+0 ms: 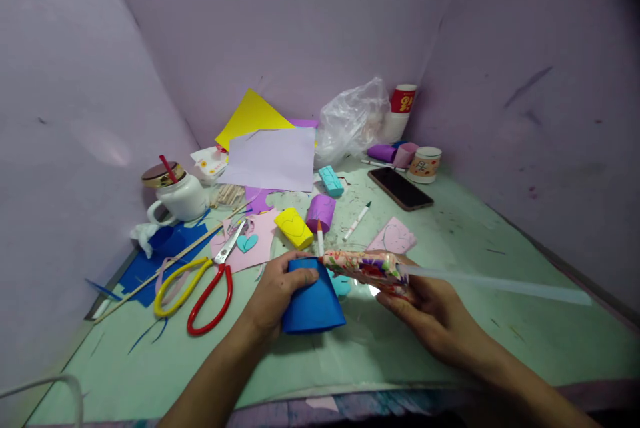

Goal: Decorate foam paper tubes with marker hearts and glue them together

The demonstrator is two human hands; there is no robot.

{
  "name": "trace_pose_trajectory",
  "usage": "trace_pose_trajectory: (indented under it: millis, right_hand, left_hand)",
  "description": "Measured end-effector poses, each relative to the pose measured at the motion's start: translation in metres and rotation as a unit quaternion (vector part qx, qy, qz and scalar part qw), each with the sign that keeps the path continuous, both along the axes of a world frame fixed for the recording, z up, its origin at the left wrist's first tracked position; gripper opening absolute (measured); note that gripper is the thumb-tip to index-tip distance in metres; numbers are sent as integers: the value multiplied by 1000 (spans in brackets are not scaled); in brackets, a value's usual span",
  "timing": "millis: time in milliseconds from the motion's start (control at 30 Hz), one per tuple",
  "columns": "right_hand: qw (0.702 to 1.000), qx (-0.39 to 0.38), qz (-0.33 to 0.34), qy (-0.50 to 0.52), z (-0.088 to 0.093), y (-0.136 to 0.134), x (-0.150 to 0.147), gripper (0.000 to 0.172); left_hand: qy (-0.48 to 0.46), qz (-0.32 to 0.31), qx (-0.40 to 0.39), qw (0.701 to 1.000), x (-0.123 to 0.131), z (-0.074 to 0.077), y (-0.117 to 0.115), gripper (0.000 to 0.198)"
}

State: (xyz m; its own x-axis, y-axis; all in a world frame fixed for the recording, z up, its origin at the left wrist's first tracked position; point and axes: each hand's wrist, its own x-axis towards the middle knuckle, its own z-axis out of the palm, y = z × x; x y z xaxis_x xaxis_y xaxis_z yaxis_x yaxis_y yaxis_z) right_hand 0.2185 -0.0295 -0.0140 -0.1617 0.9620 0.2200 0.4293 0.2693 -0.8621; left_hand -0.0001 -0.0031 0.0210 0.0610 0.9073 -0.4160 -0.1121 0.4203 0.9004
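Observation:
My left hand [283, 288] is closed round a blue paper tube [314, 305], its thumb lying over the upper edge. In my right hand [425, 308] is a glue gun [367, 267] covered in patterned material, with a long translucent glue stick [500, 281] jutting out of its back to the right. The gun's nozzle end points left and meets or nearly meets the tube's top edge; whether they touch I cannot tell. Just beyond the hands lie a yellow paper tube [293, 228] with a heart drawn on it, a purple paper tube [321, 212] and a pink paper piece [393, 236].
Scissors [220, 271] with yellow and red handles lie at left beside blue paper scraps [185, 241]. A white lidded mug [183, 198] stands behind them. Paper sheets [275, 158], a plastic bag [353, 121], a phone [400, 188] and a paper cup [425, 165] are farther back.

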Motion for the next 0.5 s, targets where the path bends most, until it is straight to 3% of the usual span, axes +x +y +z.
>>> trace_pose_trajectory:
  millis: [200,500]
  right_hand:
    - [996,45,69,-22,3,1,0,30]
    - [994,67,83,-27,5,2,-3,39]
  left_hand:
    - [-6,3,-4,1000,0,1,0,39]
    - [-9,8,2,1000,1,-2,1,35]
